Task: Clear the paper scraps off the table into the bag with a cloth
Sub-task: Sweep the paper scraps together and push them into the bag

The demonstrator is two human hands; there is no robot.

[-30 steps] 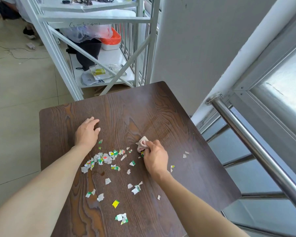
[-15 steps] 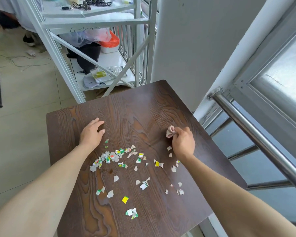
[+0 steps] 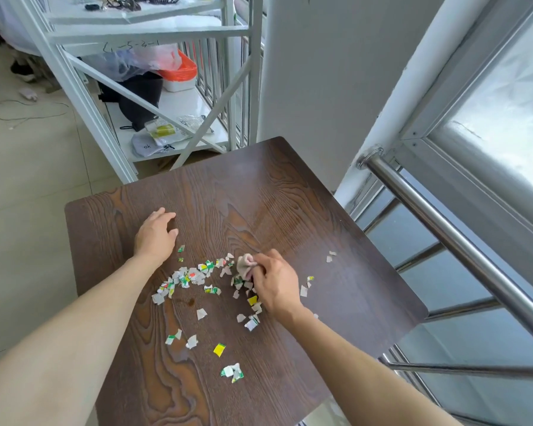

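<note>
Several small white, green and yellow paper scraps (image 3: 194, 276) lie scattered over the middle of a dark wooden table (image 3: 259, 192). My right hand (image 3: 274, 282) is shut on a small bunched beige cloth (image 3: 245, 265), pressed on the tabletop at the right end of the main scrap cluster. My left hand (image 3: 156, 235) rests flat and open on the wood, just beyond the cluster's left end. A few stray scraps (image 3: 330, 256) lie to the right of my right hand, and more (image 3: 232, 371) lie nearer me. No bag for the scraps is in view.
A white metal shelf rack (image 3: 154, 35) stands beyond the table's far edge, holding a black bag, plastic bags and a red-lidded box. A steel handrail (image 3: 443, 235) and window run along the right. Tiled floor lies to the left.
My right hand with the cloth swung out to the table's right side, then swept back left, pushing scraps toward the cluster. My left hand stayed resting on the table.
</note>
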